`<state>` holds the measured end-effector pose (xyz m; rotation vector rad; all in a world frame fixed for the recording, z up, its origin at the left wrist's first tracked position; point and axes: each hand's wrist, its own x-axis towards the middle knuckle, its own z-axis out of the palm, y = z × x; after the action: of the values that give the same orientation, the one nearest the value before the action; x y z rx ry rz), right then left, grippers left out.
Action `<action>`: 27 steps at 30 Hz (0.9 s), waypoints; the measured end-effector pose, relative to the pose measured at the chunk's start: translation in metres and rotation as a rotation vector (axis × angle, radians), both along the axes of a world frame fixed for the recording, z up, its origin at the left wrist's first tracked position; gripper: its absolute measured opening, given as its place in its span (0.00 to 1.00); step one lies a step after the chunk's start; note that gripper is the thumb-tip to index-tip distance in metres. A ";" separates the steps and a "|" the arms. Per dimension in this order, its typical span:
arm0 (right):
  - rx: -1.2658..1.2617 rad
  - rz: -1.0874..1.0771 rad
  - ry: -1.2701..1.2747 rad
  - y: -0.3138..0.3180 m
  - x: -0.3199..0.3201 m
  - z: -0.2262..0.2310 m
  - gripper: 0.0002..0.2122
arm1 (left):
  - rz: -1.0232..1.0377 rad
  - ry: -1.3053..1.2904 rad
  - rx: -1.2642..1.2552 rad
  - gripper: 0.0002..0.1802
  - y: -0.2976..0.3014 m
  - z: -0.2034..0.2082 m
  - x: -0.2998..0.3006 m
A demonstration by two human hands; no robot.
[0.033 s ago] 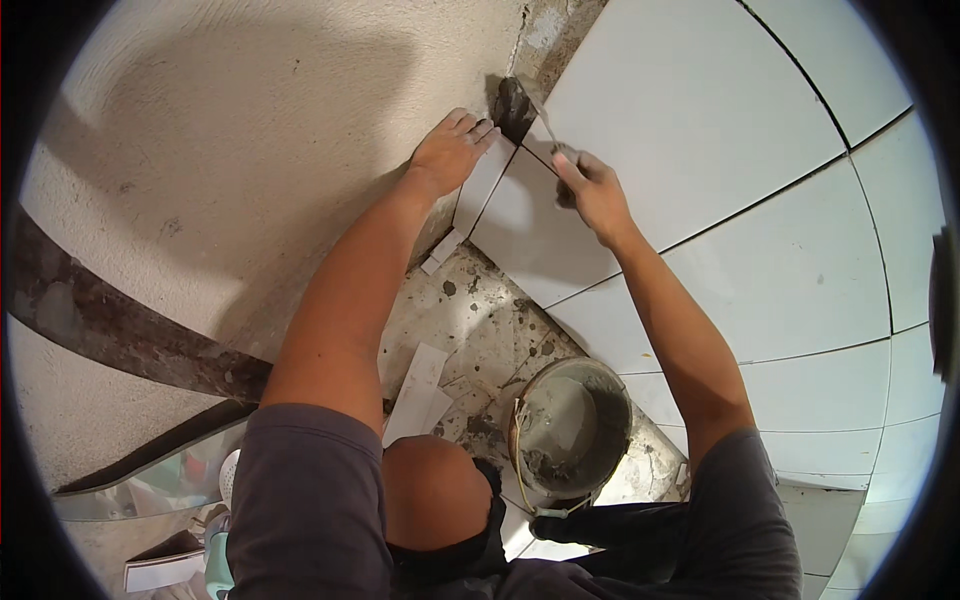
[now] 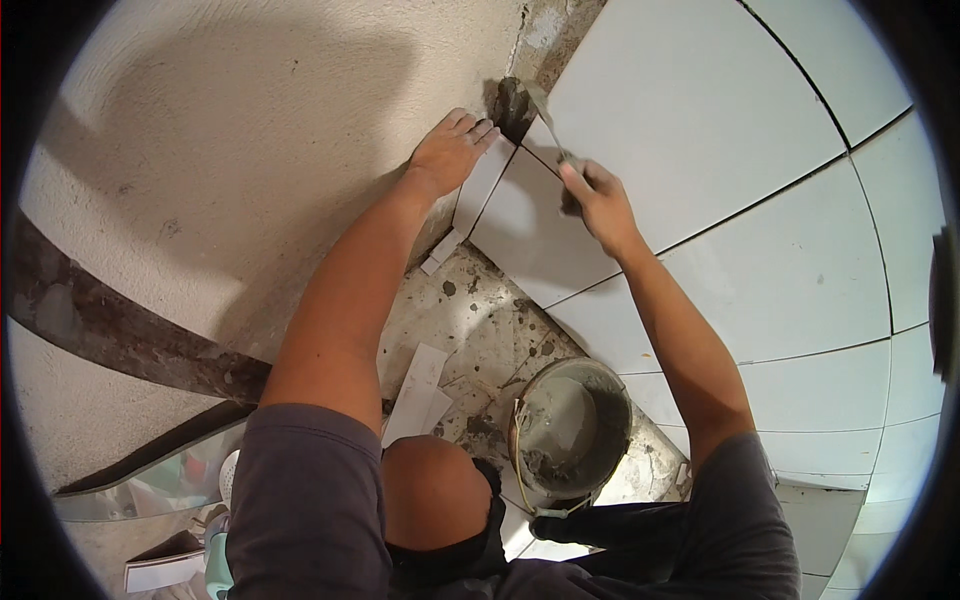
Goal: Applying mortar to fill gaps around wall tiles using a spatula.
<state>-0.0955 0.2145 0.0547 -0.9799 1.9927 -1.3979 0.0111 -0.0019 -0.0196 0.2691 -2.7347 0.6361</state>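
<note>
My right hand [image 2: 600, 205] is closed round the handle of a trowel [image 2: 545, 115], its blade angled up toward the corner. Just left of the blade, a dark patch of wet mortar [image 2: 514, 108] fills the corner strip above a narrow cut tile [image 2: 482, 185]. My left hand [image 2: 457, 150] rests with stretched fingers at the upper end of that narrow tile, against the plastered wall, holding nothing. Large white wall tiles [image 2: 690, 110] stand to the right of the corner, with dark open joints between them.
A bucket of grey mortar [image 2: 570, 430] stands on the stained floor [image 2: 480, 320] below my arms. White tile offcuts [image 2: 415, 390] lie near my knee. Rough beige plaster [image 2: 230, 150] covers the left wall, crossed by a dark band [image 2: 120, 300].
My right hand and the trowel have shifted slightly right and down, the blade drawing away from the mortar patch. The left hand has stayed in place.
</note>
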 end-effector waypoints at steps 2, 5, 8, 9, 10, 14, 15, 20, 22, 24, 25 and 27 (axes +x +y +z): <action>-0.022 0.047 -0.030 0.034 0.004 -0.003 0.14 | -0.001 -0.009 0.016 0.25 0.001 0.001 -0.002; -0.034 0.130 -0.022 0.104 -0.001 -0.022 0.13 | 0.010 -0.060 0.021 0.25 0.009 0.012 -0.006; 0.066 0.178 -0.096 0.163 0.021 -0.027 0.09 | -0.037 0.050 -0.004 0.26 -0.003 0.001 0.001; 0.155 0.177 -0.052 0.193 0.015 -0.035 0.09 | -0.052 0.055 0.000 0.26 0.000 0.002 -0.004; 0.242 0.180 -0.014 0.218 0.014 -0.046 0.08 | -0.044 0.075 -0.032 0.25 0.003 0.003 -0.007; 0.679 0.131 -0.014 0.267 0.045 -0.048 0.13 | -0.036 0.102 -0.007 0.24 0.000 -0.002 -0.006; 0.692 0.213 0.064 0.286 0.045 -0.064 0.17 | -0.042 0.105 -0.005 0.24 0.001 -0.003 -0.011; 0.909 0.377 0.109 0.316 0.066 -0.079 0.20 | -0.051 0.250 -0.012 0.22 -0.003 -0.014 -0.026; 0.980 0.387 0.206 0.324 0.065 -0.089 0.20 | -0.083 0.298 -0.029 0.17 -0.005 -0.016 -0.029; 1.049 0.398 0.302 0.328 0.067 -0.097 0.20 | -0.115 0.346 -0.045 0.13 -0.005 -0.017 -0.028; 1.069 0.391 0.309 0.327 0.065 -0.100 0.20 | -0.126 0.365 -0.033 0.14 -0.006 -0.018 -0.029; 1.091 0.386 0.316 0.325 0.064 -0.102 0.20 | -0.134 0.385 -0.018 0.14 -0.007 -0.020 -0.031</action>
<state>-0.0311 0.5392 -0.0473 -0.9609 2.1511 0.1327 -0.0196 -0.0089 -0.0393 0.1798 -2.3540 0.5116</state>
